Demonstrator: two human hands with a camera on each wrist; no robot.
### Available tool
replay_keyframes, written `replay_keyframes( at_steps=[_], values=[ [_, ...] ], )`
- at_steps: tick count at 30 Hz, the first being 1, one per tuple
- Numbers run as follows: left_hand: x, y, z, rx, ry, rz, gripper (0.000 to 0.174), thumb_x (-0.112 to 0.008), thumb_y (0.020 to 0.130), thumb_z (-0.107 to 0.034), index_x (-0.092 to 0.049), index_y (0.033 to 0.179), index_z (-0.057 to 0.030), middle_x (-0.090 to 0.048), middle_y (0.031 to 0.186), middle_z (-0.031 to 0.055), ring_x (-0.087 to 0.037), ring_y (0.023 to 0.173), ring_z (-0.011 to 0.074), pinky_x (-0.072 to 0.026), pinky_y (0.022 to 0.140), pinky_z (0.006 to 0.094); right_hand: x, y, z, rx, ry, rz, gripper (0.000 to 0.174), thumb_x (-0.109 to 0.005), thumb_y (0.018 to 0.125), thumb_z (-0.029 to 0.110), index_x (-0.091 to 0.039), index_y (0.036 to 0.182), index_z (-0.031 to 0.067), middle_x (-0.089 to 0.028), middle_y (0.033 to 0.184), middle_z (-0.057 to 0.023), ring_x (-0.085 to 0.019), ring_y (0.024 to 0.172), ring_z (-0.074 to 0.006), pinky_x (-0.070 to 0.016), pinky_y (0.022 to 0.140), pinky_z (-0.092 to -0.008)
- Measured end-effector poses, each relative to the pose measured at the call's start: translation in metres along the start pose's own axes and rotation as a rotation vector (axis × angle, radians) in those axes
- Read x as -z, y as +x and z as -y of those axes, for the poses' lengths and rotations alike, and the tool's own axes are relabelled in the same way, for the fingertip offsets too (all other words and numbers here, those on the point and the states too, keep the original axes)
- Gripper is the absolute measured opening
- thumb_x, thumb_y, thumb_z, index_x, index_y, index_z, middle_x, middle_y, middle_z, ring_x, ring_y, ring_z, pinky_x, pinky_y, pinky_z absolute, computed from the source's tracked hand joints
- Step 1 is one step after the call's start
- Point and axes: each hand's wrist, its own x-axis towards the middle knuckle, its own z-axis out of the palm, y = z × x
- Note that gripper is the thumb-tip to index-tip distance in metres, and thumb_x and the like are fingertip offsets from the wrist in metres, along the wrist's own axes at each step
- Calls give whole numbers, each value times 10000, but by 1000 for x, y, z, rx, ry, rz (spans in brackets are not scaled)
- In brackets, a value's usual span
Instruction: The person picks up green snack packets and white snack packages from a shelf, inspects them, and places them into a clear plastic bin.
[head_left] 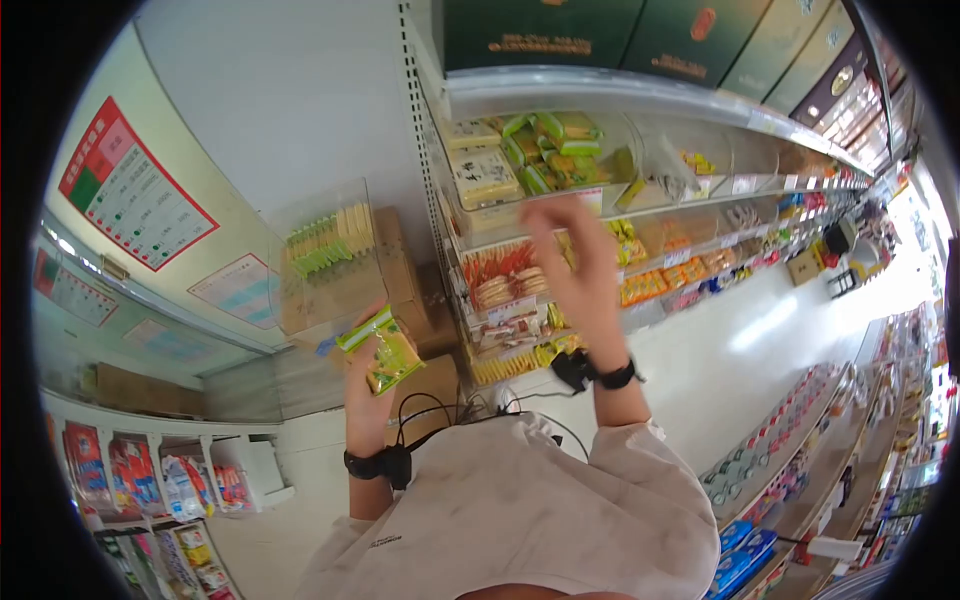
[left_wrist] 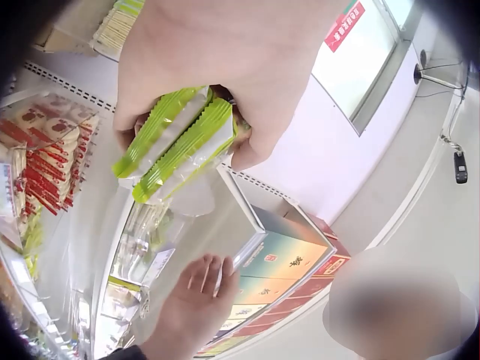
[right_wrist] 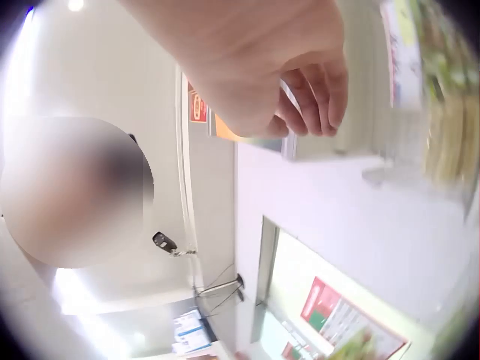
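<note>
Two green-edged packets [left_wrist: 180,146] are gripped between the thumb and fingers of my left hand [left_wrist: 217,60]; in the head view the packets [head_left: 385,352] show yellow and green in the left hand [head_left: 368,388], low in front of the cardboard boxes. My right hand [head_left: 580,265] is raised before the snack shelves, holding nothing, fingers loosely bent. In the right wrist view the right hand [right_wrist: 277,67] hangs with its fingers loosely curved. Green packets [head_left: 555,150] and white packs [head_left: 485,178] lie in the upper bin beyond it.
A clear bin of upright green-edged packets [head_left: 330,240] sits on a cardboard box [head_left: 405,280] at the left. Red-striped packets [head_left: 497,262] fill a lower shelf. Dark green boxes [head_left: 540,35] stand on the top shelf. An aisle floor [head_left: 745,325] runs to the right.
</note>
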Motion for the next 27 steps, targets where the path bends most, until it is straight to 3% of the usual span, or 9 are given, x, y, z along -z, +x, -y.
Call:
replay_keyframes(
  at_steps=[4, 7, 10, 13, 19, 22, 24, 26, 27],
  values=[
    [2, 1, 6, -51, -8, -79, 505, -570, 1012, -243, -457, 1456, -30, -624, 1118, 146, -658, 1032, 277, -548, 929, 420, 28, 78, -68, 99, -339, 49, 325, -690, 900, 76, -643, 1213, 2, -702, 1131, -207, -674, 1063, -388, -535, 898, -430],
    [-12, -4, 1, -49, 23, -50, 494, -582, 1022, -252, -465, 1448, -33, -628, 1132, 128, -676, 1015, 271, -570, 912, 419, 29, 106, -120, 246, -611, 154, 445, -745, 883, 153, -622, 1285, 8, -685, 1174, -214, -615, 1197, -403, -504, 991, -451],
    [-5, -4, 1, -95, 70, -24, 478, -577, 1042, -280, -474, 1442, -40, -634, 1136, 108, -684, 1009, 242, -581, 899, 403, 33, 117, -112, 25, -811, 310, 490, -781, 849, 206, -650, 1292, 44, -664, 1229, -203, -583, 1223, -400, -486, 1003, -479],
    [0, -3, 2, -141, 93, -140, 480, -557, 1062, -339, -484, 1436, -47, -636, 1137, 102, -682, 1012, 208, -584, 885, 377, 37, 111, -104, 142, -689, 277, 458, -791, 808, 133, -689, 1246, 45, -634, 1291, -206, -609, 1172, -403, -493, 987, -457],
    [15, 0, 4, -152, 86, -210, 551, -493, 1076, -463, -482, 1448, -56, -632, 1202, 119, -675, 1015, 195, -576, 878, 354, 28, 84, -76, 38, -431, 184, 423, -770, 842, 94, -706, 1258, 56, -657, 1217, -164, -635, 1109, -350, -498, 957, -413],
    [9, 4, 0, -191, 84, -169, 621, -442, 1069, -536, -460, 1475, -65, -631, 1243, 122, -664, 1038, 197, -560, 916, 367, 11, 58, -38, 225, -461, -34, 463, -750, 808, 33, -714, 1268, 76, -661, 1227, -153, -643, 1092, -340, -503, 951, -411],
    [7, 7, 1, -237, 34, -108, 685, -398, 1057, -598, -437, 1499, -76, -619, 1280, 114, -644, 1087, 203, -536, 967, 391, -11, 19, 4, 349, -483, 24, 533, -742, 746, -4, -723, 1268, 99, -659, 1244, -146, -647, 1095, -343, -512, 946, -427],
    [7, 6, 7, -269, -55, -45, 758, -351, 1036, -666, -412, 1525, -90, -595, 1330, 100, -614, 1161, 213, -502, 1031, 422, -46, -18, 26, 515, -283, 209, 606, -760, 693, 38, -721, 1290, 133, -643, 1284, -154, -626, 1161, -351, -497, 989, -451],
    [-1, 5, 5, -277, -83, -81, 763, -326, 1033, -679, -410, 1523, -100, -586, 1351, 93, -603, 1191, 215, -503, 1037, 411, -68, -32, 33, 524, -227, 313, 624, -769, 719, 69, -688, 1335, 126, -622, 1328, -167, -596, 1217, -366, -475, 1028, -467]
  ],
)
